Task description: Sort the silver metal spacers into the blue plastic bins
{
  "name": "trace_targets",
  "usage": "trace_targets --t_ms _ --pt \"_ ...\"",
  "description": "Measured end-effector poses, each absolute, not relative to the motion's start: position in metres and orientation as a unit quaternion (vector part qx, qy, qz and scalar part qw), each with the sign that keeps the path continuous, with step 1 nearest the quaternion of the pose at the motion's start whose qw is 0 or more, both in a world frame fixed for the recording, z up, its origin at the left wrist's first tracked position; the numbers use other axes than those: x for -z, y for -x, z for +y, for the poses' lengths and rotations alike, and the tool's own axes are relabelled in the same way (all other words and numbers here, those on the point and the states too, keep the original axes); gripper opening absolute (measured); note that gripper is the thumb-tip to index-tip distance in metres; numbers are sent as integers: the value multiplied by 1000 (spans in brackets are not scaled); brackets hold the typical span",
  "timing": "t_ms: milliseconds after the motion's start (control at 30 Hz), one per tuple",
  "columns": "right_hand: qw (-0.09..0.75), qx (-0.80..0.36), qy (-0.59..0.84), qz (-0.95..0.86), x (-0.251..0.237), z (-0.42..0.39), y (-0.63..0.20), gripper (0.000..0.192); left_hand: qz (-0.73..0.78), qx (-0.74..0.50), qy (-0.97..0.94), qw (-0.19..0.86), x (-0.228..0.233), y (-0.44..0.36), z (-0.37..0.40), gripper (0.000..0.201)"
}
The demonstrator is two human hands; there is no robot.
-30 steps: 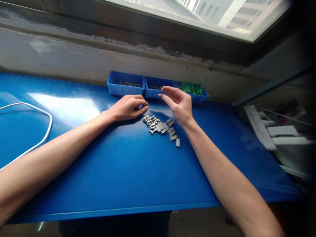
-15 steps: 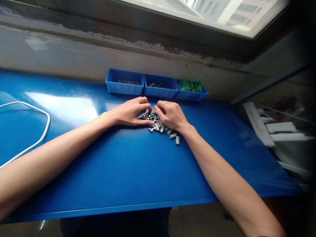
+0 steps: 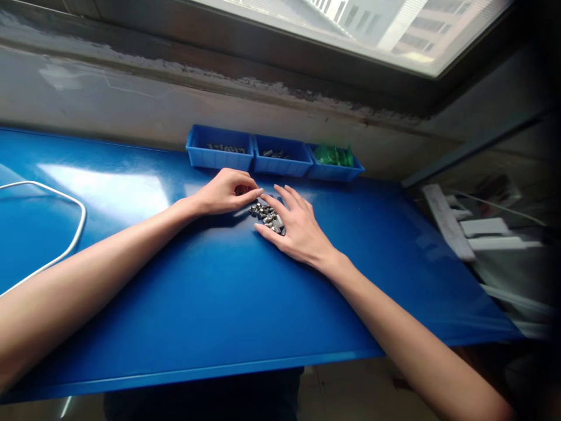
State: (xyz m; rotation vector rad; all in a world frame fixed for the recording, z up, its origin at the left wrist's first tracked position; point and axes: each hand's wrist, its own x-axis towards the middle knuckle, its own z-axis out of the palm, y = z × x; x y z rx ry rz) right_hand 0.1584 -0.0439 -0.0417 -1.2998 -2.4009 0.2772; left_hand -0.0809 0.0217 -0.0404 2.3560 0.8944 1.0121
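A small heap of silvery metal pieces (image 3: 268, 215), short screws and hex standoffs by their look, lies on the blue tabletop (image 3: 210, 304). My right hand (image 3: 294, 225) is spread around the heap's right side, fingers apart, covering part of it. At the heap's upper left edge is my left hand (image 3: 230, 192), its fingers curled and the thumb tip meeting the fingertips. Whether anything small sits in that pinch is hidden.
Behind my hands, three blue bins stand in a row by the wall: a left bin (image 3: 219, 158) and a middle bin (image 3: 283, 166) with metal pieces, and a right bin (image 3: 335, 172) with green packets (image 3: 333, 155). A white cable (image 3: 81, 225) curves across the left side.
My right hand has opened from a closed curl and spread over the right of the heap, gathering the loose standoffs. My left hand has closed from an open curve, thumb to fingers.
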Motion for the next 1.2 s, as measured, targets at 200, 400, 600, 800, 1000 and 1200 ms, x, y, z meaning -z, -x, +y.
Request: trace_targets --t_ms 200,400,600,800,1000,1200 --pt "224 -89 443 -864 41 -27 -144 39 424 -414 -798 113 50 80 28 44" --pt "287 -119 424 -851 43 3 -137 17 452 -431 -774 107 54 79 31 32" --pt "301 -140 378 -864 46 31 -131 15 479 -429 -759 108 54 80 32 20" --pt "396 -204 345 -826 44 41 -130 20 490 -413 -759 116 51 81 30 25" --pt "479 -209 445 -728 30 18 -145 30 474 -394 -779 117 48 80 29 35" --pt "289 -109 521 -796 48 -16 -147 51 412 -334 -842 99 52 78 29 45"
